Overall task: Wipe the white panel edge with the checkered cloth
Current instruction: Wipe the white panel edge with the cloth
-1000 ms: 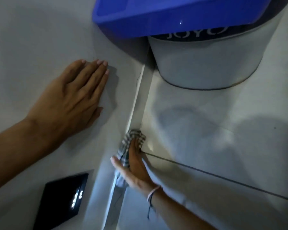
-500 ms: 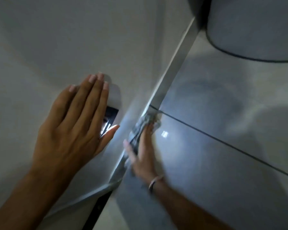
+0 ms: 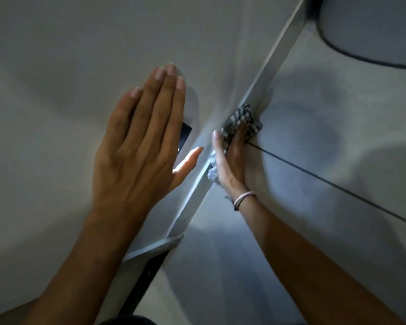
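Crumpled checkered cloth [image 3: 240,123] under right hand [image 3: 231,160]; smooth panel edge [image 3: 265,73]

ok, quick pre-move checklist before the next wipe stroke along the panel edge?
1. Checkered cloth under the right hand: ok, fingers press it down.
2. Cloth against the white panel edge: ok, it sits at the foot of the edge.
3. Left hand clear of the wiping path: ok, it is flat on the panel face, beside the edge.
4. Edge ahead free of obstacles: ok up to the round container at top right.
5. Black device on the panel: cannot tell, mostly hidden behind the left hand.
6. Dirt left on the edge: cannot tell, light too dim.
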### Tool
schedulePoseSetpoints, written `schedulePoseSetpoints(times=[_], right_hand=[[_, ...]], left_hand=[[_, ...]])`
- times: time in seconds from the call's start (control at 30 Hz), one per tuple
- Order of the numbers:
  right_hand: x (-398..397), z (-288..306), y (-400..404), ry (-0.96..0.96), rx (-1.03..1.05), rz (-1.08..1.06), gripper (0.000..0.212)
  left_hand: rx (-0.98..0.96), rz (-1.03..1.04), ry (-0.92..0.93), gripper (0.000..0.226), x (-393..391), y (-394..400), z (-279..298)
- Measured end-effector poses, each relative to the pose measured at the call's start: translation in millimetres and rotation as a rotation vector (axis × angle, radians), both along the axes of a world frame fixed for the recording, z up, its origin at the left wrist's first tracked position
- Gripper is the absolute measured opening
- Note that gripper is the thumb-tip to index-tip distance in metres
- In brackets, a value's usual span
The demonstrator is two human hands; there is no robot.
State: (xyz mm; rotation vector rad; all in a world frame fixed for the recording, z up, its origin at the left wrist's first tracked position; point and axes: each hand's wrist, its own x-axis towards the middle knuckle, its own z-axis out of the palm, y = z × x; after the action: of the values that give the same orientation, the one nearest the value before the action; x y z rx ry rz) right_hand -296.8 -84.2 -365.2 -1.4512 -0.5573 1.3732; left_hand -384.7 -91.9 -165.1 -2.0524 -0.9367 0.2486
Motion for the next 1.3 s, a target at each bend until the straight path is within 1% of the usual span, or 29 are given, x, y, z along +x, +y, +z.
schedulePoseSetpoints(times=[0.07, 0.1, 0.17, 0.23, 0.3, 0.37, 0.47, 0.5, 0.57, 0.63, 0.7, 0.8, 0.87, 0.93, 1.0, 1.1, 1.17, 1.23, 1.27, 1.3], right_hand=[[-30, -7, -48, -0.014, 0.021, 0.111, 0.118], [-51, -6, -82, -0.031, 0.032, 0.193, 0.113], [-92, 3, -152, -0.002, 0.087, 0.37, 0.113], [-116, 10, -193, 0.024, 0.152, 0.486, 0.115], [-104, 13, -181, -0.003, 0.15, 0.482, 0.112], [-71, 13, -134, -0.023, 0.082, 0.405, 0.105], [-9, 17, -48, 0.105, -0.007, 0.154, 0.091], [4, 15, -27, 0.111, -0.019, 0.091, 0.089], [10, 9, -10, 0.023, 0.003, 0.066, 0.091], [-14, -3, -34, -0.049, 0.038, 0.141, 0.097], [-54, -4, -97, -0.113, 0.06, 0.288, 0.107], [-105, 2, -184, 0.033, 0.073, 0.539, 0.121], [-107, 2, -192, 0.022, 0.111, 0.621, 0.123], [-83, 5, -169, 0.026, 0.102, 0.623, 0.113], [-52, 11, -130, 0.034, 0.063, 0.556, 0.113], [-16, 10, -70, -0.041, 0.006, 0.341, 0.109], [-15, 4, -57, -0.045, 0.006, 0.261, 0.112], [-32, 0, -79, -0.104, 0.003, 0.332, 0.111], [-45, -2, -103, -0.097, 0.013, 0.404, 0.109], [-58, -4, -130, -0.044, 0.033, 0.482, 0.107]], left_hand=[[0.006, -0.016, -0.013, 0.086, 1, 1, 0], [0.009, -0.02, -0.016, 0.087, 1, 1, -1], [0.009, -0.031, -0.028, 0.087, -1, 1, -4], [0.007, -0.039, -0.037, 0.088, -2, 1, -4], [0.004, -0.044, -0.041, 0.089, -5, 1, -3], [-0.007, -0.055, -0.049, 0.089, -6, 0, -3], [0.0, -0.059, -0.049, 0.09, -6, 2, -4], [0.004, -0.053, -0.046, 0.091, -6, 2, -3], [0.001, -0.048, -0.044, 0.091, -6, 3, -2], [-0.012, -0.049, -0.046, 0.09, -4, 3, -1], [-0.018, -0.051, -0.039, 0.088, -3, 3, -1], [-0.012, -0.051, -0.034, 0.087, -5, 2, -2], [-0.007, -0.049, -0.032, 0.088, -7, 0, -2], [-0.012, -0.05, -0.033, 0.088, -7, -1, -1], [-0.014, -0.04, -0.036, 0.089, -6, -1, -2], [-0.023, -0.032, -0.04, 0.089, -5, 0, -2], [-0.024, -0.035, -0.042, 0.089, -4, 0, -1], [-0.029, -0.043, -0.051, 0.089, -3, -1, -1], [-0.031, -0.044, -0.058, 0.088, -3, -1, -1], [-0.03, -0.042, -0.062, 0.088, -3, -1, -1]])
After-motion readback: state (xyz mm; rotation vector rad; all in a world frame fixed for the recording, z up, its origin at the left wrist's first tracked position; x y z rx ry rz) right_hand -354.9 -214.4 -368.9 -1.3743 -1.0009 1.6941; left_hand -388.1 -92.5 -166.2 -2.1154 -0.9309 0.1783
